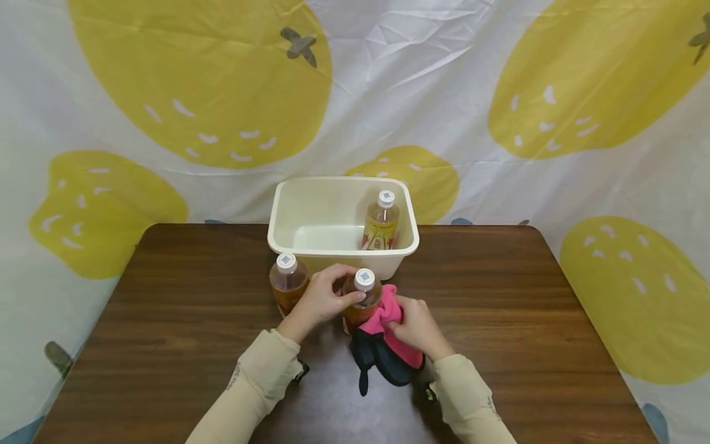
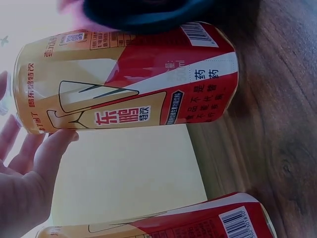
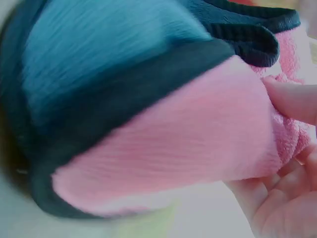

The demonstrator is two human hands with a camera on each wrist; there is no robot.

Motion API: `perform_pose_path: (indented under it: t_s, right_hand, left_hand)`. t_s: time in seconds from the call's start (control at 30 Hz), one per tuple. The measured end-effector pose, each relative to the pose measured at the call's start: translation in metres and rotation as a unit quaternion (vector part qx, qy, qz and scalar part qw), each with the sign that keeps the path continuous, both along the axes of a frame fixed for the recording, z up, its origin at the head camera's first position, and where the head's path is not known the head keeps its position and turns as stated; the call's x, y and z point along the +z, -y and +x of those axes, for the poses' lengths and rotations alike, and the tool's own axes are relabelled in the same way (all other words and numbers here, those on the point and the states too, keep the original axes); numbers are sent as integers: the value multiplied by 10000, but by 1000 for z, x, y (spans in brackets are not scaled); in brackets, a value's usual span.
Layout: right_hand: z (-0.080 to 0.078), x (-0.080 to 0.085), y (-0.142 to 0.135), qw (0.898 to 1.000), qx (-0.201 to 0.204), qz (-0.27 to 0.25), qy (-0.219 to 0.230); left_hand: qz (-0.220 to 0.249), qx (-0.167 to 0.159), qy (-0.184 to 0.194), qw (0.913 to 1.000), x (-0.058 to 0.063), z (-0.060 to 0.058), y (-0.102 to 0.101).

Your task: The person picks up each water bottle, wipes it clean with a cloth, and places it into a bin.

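Observation:
In the head view my left hand [image 1: 322,299] grips a drink bottle [image 1: 356,316] with a white cap near its top, thumb in front. The left wrist view shows its red and gold label and base on the table. My right hand [image 1: 417,327] pinches a bunched pink and dark cloth [image 1: 407,353] against that bottle's right side. Close up in the right wrist view, the cloth [image 3: 173,134] hangs in folds with a dark edging, thumb and fingers gathering the pink side. A second bottle [image 1: 289,290] stands upright left of my left hand.
Behind the bottles, a cream plastic bin [image 1: 310,217] stands at the table's far edge. Another capped bottle [image 1: 381,227] is upright inside it, on the right. The dark wooden table [image 1: 499,296] extends to both sides. A lemon-print curtain [image 1: 399,80] hangs behind.

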State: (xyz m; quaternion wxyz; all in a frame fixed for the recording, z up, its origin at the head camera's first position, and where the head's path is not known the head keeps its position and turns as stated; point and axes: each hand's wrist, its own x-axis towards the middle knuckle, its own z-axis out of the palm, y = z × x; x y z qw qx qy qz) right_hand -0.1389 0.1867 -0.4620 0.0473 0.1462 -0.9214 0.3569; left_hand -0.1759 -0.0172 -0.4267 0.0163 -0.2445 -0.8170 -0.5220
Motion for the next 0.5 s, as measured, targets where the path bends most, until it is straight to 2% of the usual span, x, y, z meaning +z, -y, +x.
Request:
perform_pose_path:
  t_s: [0.1, 0.23, 0.4, 0.5]
  right_hand:
    - [0, 22, -1, 9998, 57, -198, -86]
    - [0, 42, 1, 9976, 194, -385, -551]
    - [1, 48, 7, 9947, 136, -566, -852]
    - [2, 46, 8, 9926, -31, -699, -993]
  left_hand:
    - [0, 9, 17, 10000, 1, 0, 0]
    - [-38, -17, -66, 10000, 1, 1, 0]
    - [-58, -21, -282, 9996, 0, 1, 1]
    - [-52, -29, -240, 9997, 1, 1, 1]
